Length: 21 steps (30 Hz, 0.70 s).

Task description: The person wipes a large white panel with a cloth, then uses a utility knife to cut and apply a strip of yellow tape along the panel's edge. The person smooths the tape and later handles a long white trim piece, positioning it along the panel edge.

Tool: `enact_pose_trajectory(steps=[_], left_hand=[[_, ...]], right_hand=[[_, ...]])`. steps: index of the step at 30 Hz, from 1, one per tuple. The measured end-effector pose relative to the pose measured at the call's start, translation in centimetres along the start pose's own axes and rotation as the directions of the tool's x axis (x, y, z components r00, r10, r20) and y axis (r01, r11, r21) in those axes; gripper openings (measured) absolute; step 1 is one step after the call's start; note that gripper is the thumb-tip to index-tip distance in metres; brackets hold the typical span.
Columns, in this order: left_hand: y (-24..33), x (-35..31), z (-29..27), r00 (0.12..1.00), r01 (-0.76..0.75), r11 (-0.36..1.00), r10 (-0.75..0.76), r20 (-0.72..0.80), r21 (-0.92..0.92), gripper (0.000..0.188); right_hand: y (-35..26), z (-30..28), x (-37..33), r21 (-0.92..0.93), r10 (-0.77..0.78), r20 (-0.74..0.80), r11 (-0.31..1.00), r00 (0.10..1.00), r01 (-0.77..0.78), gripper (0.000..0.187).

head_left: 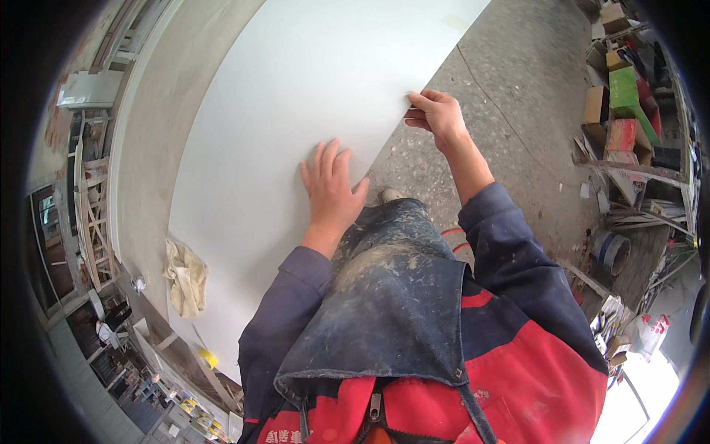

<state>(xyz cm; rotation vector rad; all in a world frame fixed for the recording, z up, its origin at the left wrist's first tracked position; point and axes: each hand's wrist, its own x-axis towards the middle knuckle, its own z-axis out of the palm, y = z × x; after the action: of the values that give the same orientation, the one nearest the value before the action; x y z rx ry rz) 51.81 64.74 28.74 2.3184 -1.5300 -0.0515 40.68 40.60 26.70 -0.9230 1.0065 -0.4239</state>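
Observation:
A large, smooth white panel stretches out before me, its long right edge running diagonally beside my apron. My left hand lies palm down on the panel near that edge, with the fingers spread. Farther along the same edge, my right hand pinches the rim, thumb on top and the other fingers curled at the side. How far those fingers reach under the panel is hidden. A crumpled beige cloth rests at the panel's left side, away from both hands.
A dull beige surface borders the panel on the left. Concrete floor spreads to the right, with a thin cable across it and a red hose by my apron. Shelves with boxes and a bucket line the far right.

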Motion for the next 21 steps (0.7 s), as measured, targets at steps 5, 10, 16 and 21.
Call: enact_pose_trajectory(steps=[5, 10, 16, 21], left_hand=[[0.8, 0.8, 0.2, 0.999, 0.039, 0.999, -0.039, 0.02, 0.005, 0.06], [0.9, 2.1, 1.6, 0.999, 0.019, 0.997, -0.022, 0.04, 0.074, 0.06], [1.6, 2.6, 2.0, 0.998, -0.051, 0.972, 0.044, 0.034, 0.228, 0.057], [1.1, 2.3, 2.9, 0.997, -0.061, 0.959, 0.07, -0.022, 0.275, 0.054]], right_hand=[[0.1, -0.1, 0.1, 0.005, 0.011, -0.013, 1.0, 1.0, -0.011, 0.026], [-0.6, 0.0, -0.1, -0.018, 0.042, -0.042, 0.999, 0.998, -0.043, 0.029], [-1.0, -0.8, 0.4, 0.001, 0.08, -0.016, 0.997, 0.997, -0.08, 0.03], [-2.4, -2.3, 1.0, 0.031, 0.15, 0.157, 0.987, 0.976, -0.157, 0.033]])
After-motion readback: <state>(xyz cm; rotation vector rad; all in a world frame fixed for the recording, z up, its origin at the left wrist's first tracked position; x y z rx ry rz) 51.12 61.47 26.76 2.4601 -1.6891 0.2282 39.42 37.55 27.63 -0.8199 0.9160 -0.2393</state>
